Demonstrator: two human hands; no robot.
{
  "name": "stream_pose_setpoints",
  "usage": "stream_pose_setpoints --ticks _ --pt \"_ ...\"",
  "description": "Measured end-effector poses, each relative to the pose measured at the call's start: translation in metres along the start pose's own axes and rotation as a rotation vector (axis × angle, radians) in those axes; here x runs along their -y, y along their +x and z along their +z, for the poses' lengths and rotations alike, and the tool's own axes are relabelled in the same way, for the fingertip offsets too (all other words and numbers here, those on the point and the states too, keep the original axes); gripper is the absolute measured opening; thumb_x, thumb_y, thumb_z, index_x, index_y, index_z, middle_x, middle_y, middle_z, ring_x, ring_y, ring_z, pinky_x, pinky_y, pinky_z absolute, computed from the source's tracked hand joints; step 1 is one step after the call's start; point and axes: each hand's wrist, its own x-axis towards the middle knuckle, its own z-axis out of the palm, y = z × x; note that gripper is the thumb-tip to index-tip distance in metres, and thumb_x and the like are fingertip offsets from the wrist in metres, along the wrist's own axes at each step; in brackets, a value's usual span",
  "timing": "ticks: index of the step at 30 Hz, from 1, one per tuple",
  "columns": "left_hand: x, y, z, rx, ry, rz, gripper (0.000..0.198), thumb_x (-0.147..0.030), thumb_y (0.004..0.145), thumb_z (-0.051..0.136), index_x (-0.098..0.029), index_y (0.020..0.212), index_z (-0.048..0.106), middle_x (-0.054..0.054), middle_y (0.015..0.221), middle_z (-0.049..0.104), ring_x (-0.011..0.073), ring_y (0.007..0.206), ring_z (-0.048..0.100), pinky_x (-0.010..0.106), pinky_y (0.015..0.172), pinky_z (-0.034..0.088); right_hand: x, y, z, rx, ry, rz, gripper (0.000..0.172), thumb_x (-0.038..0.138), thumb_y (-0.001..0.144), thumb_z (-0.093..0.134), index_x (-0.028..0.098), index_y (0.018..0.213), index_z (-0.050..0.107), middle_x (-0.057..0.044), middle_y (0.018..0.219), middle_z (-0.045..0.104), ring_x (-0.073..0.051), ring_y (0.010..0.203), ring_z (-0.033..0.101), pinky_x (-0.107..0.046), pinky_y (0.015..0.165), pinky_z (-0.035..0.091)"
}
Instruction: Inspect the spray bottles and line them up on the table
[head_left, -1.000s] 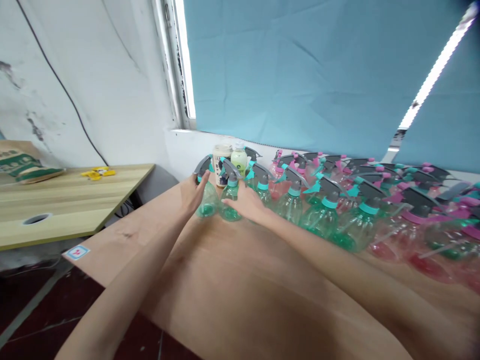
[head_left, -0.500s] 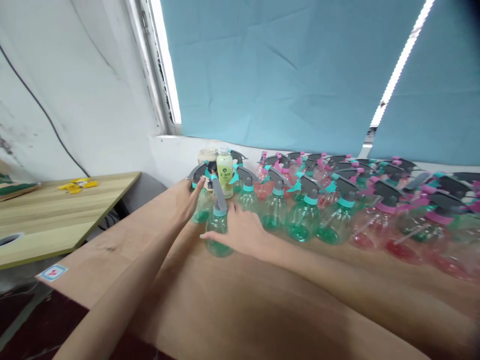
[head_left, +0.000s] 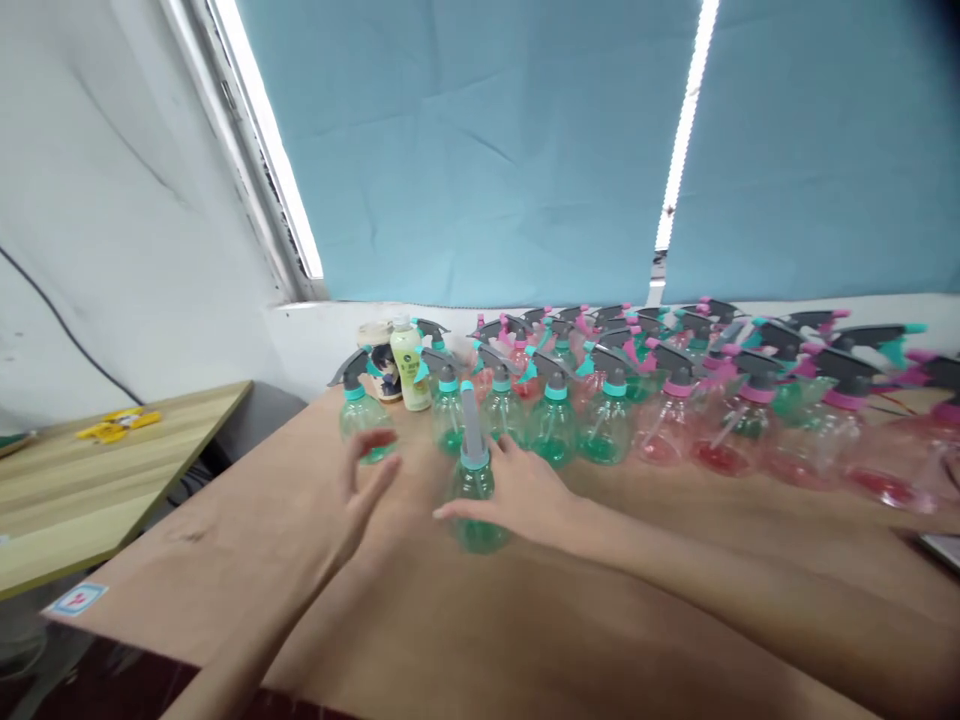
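Note:
My right hand (head_left: 521, 492) is wrapped round a clear green spray bottle (head_left: 476, 535) with a grey head and turquoise collar. Its thumb crosses the front of the bottle and the other fingers go behind it. The bottle stands upright on the table, its head turned end-on to me. My left hand (head_left: 364, 490), a little blurred, hovers to the left with thumb and fingers apart and nothing between them. Just beyond it, another green spray bottle (head_left: 354, 410) stands on its own, partly covered by the fingers.
Rows of green and pink spray bottles (head_left: 675, 435) fill the back and right of the wooden table (head_left: 420, 640). A pale green drink bottle (head_left: 410, 370) and a cup (head_left: 382, 375) stand at the back left. A yellow packet (head_left: 116, 425) lies on another table.
My left hand has come away from the far-left spray bottle, back towards me. My right hand still holds its bottle, now slightly nearer me. The view has swung to the right.

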Motion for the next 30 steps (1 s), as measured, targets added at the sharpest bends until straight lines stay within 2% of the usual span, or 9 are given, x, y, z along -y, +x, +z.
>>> stream_pose_setpoints --ticks 3,6,8,12,14,19,24,27,30 --pt "-0.037 -0.009 0.033 0.273 -0.104 0.053 0.057 -0.054 0.079 0.062 -0.023 0.126 0.054 0.011 0.133 0.061 0.0303 0.123 0.056 0.046 0.101 0.047 -0.009 -0.018 -0.014 0.006 -0.063 0.04 0.079 0.074 0.071 0.06 0.016 0.124 0.054 -0.019 0.105 0.063 -0.035 0.086 0.068 -0.048 0.07 0.052" --pt "-0.077 -0.007 0.065 0.461 -0.235 0.034 0.074 -0.05 0.076 0.067 -0.02 0.138 0.041 0.016 0.144 0.05 0.0322 0.128 0.052 0.048 0.102 0.046 -0.015 -0.038 -0.031 0.031 -0.107 0.055 0.073 0.071 0.074 0.06 0.014 0.12 0.058 -0.018 0.107 0.065 -0.035 0.087 0.068 -0.046 0.069 0.053" --pt "-0.102 -0.006 0.083 0.515 -0.285 0.053 0.072 -0.047 0.077 0.069 -0.019 0.137 0.041 0.015 0.14 0.053 0.0306 0.121 0.057 0.046 0.098 0.048 -0.019 -0.051 -0.041 0.045 -0.148 0.052 0.073 0.071 0.074 0.059 0.014 0.12 0.059 -0.017 0.11 0.066 -0.035 0.088 0.068 -0.045 0.068 0.054" --pt "-0.138 -0.012 0.114 0.506 -0.386 0.087 0.047 -0.038 0.081 0.068 -0.021 0.122 0.053 0.009 0.12 0.065 0.0272 0.107 0.063 0.043 0.092 0.05 -0.032 -0.075 -0.057 0.069 -0.238 0.077 0.077 0.073 0.073 0.06 0.009 0.116 0.062 -0.018 0.105 0.069 -0.034 0.083 0.069 -0.045 0.066 0.055" --pt "-0.147 -0.016 0.129 0.492 -0.444 0.099 0.038 -0.034 0.084 0.066 -0.021 0.118 0.055 0.007 0.121 0.064 0.0258 0.108 0.062 0.041 0.093 0.049 -0.04 -0.083 -0.061 0.059 -0.253 0.097 0.081 0.076 0.07 0.061 0.006 0.111 0.064 -0.019 0.101 0.069 -0.035 0.084 0.069 -0.045 0.067 0.056" --pt "-0.16 -0.017 0.162 0.506 -0.555 0.167 0.023 -0.021 0.088 0.054 -0.021 0.11 0.056 0.006 0.127 0.061 0.0196 0.104 0.063 0.036 0.097 0.047 -0.067 -0.098 -0.071 -0.063 -0.195 0.063 0.094 0.082 0.066 0.058 0.004 0.118 0.056 -0.023 0.108 0.067 -0.039 0.096 0.065 -0.049 0.07 0.056" --pt "-0.162 -0.007 0.181 0.552 -0.614 0.156 0.024 -0.016 0.083 0.053 -0.022 0.105 0.059 0.005 0.125 0.063 0.0208 0.102 0.065 0.034 0.091 0.05 -0.116 -0.113 -0.087 0.008 0.007 -0.112 0.067 0.07 0.089 0.037 0.012 0.116 0.055 -0.018 0.113 0.066 -0.032 0.104 0.064 -0.048 0.085 0.053" --pt "-0.161 0.0 0.186 0.577 -0.62 0.149 0.029 -0.017 0.081 0.053 -0.024 0.109 0.06 0.004 0.126 0.063 0.0209 0.097 0.067 0.035 0.088 0.05 -0.155 -0.124 -0.088 0.04 0.001 -0.095 0.065 0.062 0.095 0.034 0.01 0.13 0.049 -0.02 0.126 0.061 -0.032 0.117 0.057 -0.051 0.095 0.048" --pt "-0.158 0.004 0.187 0.591 -0.607 0.142 0.036 -0.017 0.081 0.053 -0.027 0.116 0.06 0.004 0.127 0.063 0.0217 0.094 0.068 0.037 0.086 0.049 -0.188 -0.13 -0.081 0.032 -0.002 -0.047 0.056 0.056 0.096 0.038 0.015 0.132 0.052 -0.015 0.135 0.057 -0.029 0.127 0.051 -0.049 0.104 0.043"
